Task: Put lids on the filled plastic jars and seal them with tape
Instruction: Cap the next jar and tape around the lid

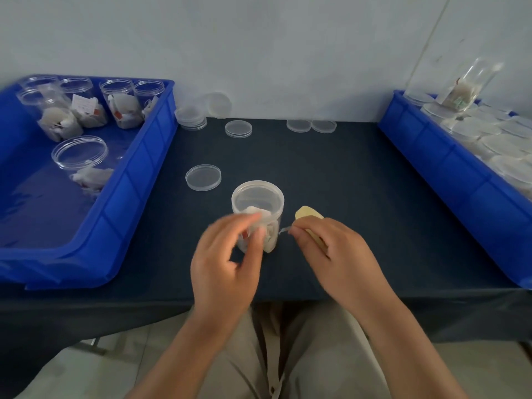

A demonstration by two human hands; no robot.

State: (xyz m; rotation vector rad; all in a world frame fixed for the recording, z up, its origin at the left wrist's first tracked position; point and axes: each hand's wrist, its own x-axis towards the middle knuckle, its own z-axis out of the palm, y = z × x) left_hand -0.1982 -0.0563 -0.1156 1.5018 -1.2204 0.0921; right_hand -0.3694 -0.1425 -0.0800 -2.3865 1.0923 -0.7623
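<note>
Status: one jar mid-seal. Centre jar [273, 218] stands upright on the dark table [359, 203] near its front edge, with sachets inside and its lid [257, 195] already seated.

Grip:
- Left hand [227, 254] has its fingers curled round the jar's near side. It is blurred, so exact contact is unclear.
- Right hand [331, 251] grips the tape roll [308, 213] just right of the jar.
- A short tape strip [283, 230] seems to run from the roll to the jar wall.

Judgement: taping of this jar has begun and the wrap is not closed.

Done so far: right bin [431, 159] is packed with lidded jars [501, 145], plus one tilted jar [467, 84] resting on top. Tape on them is too small to confirm.

Left to do: left bin [138, 168] holds filled open jars [121, 108] with no lids on.

Counts:
- Jars in work: 1.
- Open filled jars in the left bin: 6 by my count. The two at back left overlap, so this is slightly uncertain.
- Loose lids lying flat on the table: 4, one of them [203, 177] near the centre jar and three [238, 129] toward the wall.
- Lid stack [191, 118]: 1, number within it not resolvable.
- Lid leaning on the wall [219, 105]: 1.
- Finished jars in the right bin: many, cut off by the frame edge, so not countable.
- Tape rolls: 1.
- Bins: 2.

Estimate: well past halfway, with about six jars outstanding.
</note>
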